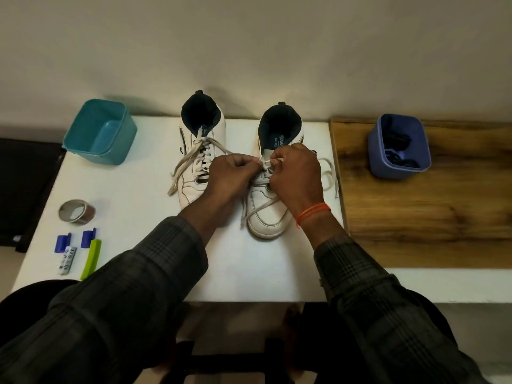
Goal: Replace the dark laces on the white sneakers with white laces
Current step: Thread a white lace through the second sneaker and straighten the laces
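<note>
Dark checked sleeves (155, 275) fill the bottom of the frame and lead up to both hands, which meet at centre over the right-hand sneaker (273, 176). Left hand (231, 173) and right hand (295, 173) each have fingers curled, pinching the white lace (266, 162) between them above the eyelets. That lace looks soft and limp, light, likely to slip or twist, so it is best taken near its stiff tip for threading; one loose end trails right of the shoe, another crosses the toe. Its sneaker seems light but firm enough to stay put on the white table (133, 167).

Just left stands the other sneaker (199, 151), already laced in white with ends loose. Farther out, a purple tub (399, 148) at right holds dark laces; a teal tub (99, 131) sits upper left, with a tape roll (77, 211) and small blue clips (63, 241) at lower left.
</note>
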